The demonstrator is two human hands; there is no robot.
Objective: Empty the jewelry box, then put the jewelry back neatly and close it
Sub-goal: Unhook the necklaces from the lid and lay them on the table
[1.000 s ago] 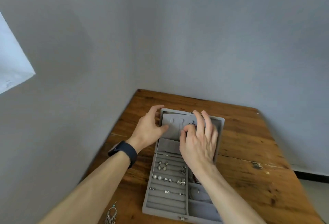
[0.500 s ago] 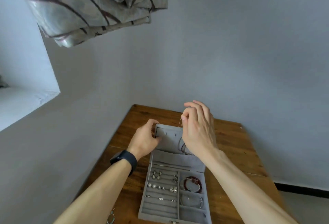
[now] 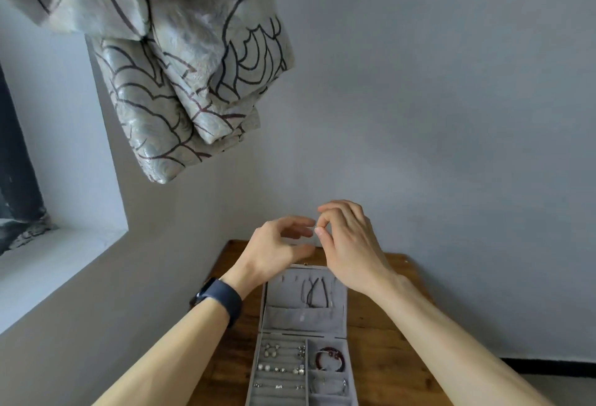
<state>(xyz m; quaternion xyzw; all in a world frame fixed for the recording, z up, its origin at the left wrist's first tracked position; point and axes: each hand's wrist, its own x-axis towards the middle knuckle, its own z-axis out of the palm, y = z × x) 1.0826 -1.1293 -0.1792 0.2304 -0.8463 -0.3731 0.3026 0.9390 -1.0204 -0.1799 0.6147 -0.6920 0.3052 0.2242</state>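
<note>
A grey jewelry box (image 3: pixel 350 373) lies open on the wooden table (image 3: pixel 383 334), lid flat toward the wall. Dark necklaces (image 3: pixel 314 293) hang in the lid. Small earrings (image 3: pixel 274 368) sit in the padded rows on the left; a red bracelet (image 3: pixel 329 357) fills the upper right compartment and a silver bracelet (image 3: pixel 329 384) the one below. My right hand (image 3: pixel 351 244) is raised above the lid's far edge, thumb and forefinger pinched on something tiny, seemingly a thin chain. My left hand (image 3: pixel 277 249) hovers beside it, fingers curled and apart, holding nothing.
A patterned curtain (image 3: pixel 180 83) hangs at upper left beside a window recess (image 3: pixel 58 244). Grey walls close in behind and to the left of the table. A dark watch (image 3: pixel 222 301) is on my left wrist.
Both hands rose from the lid to above its far edge. My left hand let go of the lid's corner. The view tilted upward, bringing more curtain into sight.
</note>
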